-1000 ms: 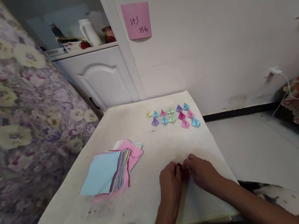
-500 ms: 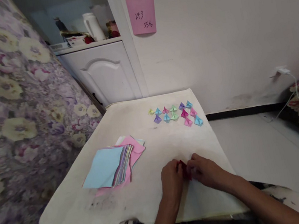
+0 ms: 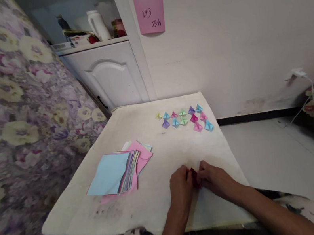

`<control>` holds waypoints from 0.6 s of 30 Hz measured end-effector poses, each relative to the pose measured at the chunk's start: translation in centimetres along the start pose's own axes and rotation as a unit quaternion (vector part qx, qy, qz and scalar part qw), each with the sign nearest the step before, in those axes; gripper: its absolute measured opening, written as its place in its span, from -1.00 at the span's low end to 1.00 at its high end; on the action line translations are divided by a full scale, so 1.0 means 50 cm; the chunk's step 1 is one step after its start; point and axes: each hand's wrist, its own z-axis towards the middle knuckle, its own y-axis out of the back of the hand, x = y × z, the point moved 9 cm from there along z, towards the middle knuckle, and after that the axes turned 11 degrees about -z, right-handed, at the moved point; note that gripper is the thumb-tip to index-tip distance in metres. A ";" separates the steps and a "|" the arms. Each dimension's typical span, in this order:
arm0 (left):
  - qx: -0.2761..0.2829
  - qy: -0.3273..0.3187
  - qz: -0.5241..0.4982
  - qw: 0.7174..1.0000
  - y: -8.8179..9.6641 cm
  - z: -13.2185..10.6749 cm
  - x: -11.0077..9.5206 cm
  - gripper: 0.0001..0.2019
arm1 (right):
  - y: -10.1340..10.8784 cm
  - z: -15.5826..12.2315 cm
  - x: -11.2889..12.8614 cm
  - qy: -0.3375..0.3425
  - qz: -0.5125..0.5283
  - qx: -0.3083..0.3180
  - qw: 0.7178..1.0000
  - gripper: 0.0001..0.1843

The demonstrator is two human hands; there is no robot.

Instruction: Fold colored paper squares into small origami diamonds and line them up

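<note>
A small dark red piece of folded paper (image 3: 194, 177) is held between my two hands, low over the near right part of the table. My left hand (image 3: 181, 183) is closed on its left side. My right hand (image 3: 213, 176) pinches it from the right, fingertips pressed together. Fingers cover much of the paper, so its full shape is hidden. Beyond my hands lie several small folded paper pieces (image 3: 183, 120) in rows, in yellow, blue, pink, green and purple. To the left rests a stack of coloured paper sheets (image 3: 110, 173), light blue on top.
The cream-covered table (image 3: 137, 125) ends in front of a wall and a white cabinet (image 3: 110, 75). A white jug (image 3: 98, 25) stands on the cabinet's shelf. A floral curtain (image 3: 21, 132) hangs at the left. On the wall is a pink note (image 3: 150, 13).
My right hand has shifted slightly left, closer to my left hand, and less of the red paper shows between them. The view has tilted a little.
</note>
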 end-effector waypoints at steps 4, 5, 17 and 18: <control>-0.006 0.003 0.006 1.000 0.000 0.000 -0.001 -0.78 | -0.002 -0.003 0.002 0.001 0.008 -0.010 1.000 -0.82; -0.008 0.003 0.007 1.000 0.000 0.000 -0.002 -0.78 | -0.002 -0.004 0.002 0.003 0.012 -0.012 1.000 -0.82; 0.012 -0.017 -0.023 1.000 0.007 -0.012 -0.012 -0.85 | 0.052 0.013 -0.014 0.012 0.056 -0.080 0.995 -0.81; 0.012 -0.016 -0.026 0.999 0.008 -0.013 -0.012 -0.85 | 0.053 0.015 -0.009 0.019 0.053 -0.079 0.995 -0.80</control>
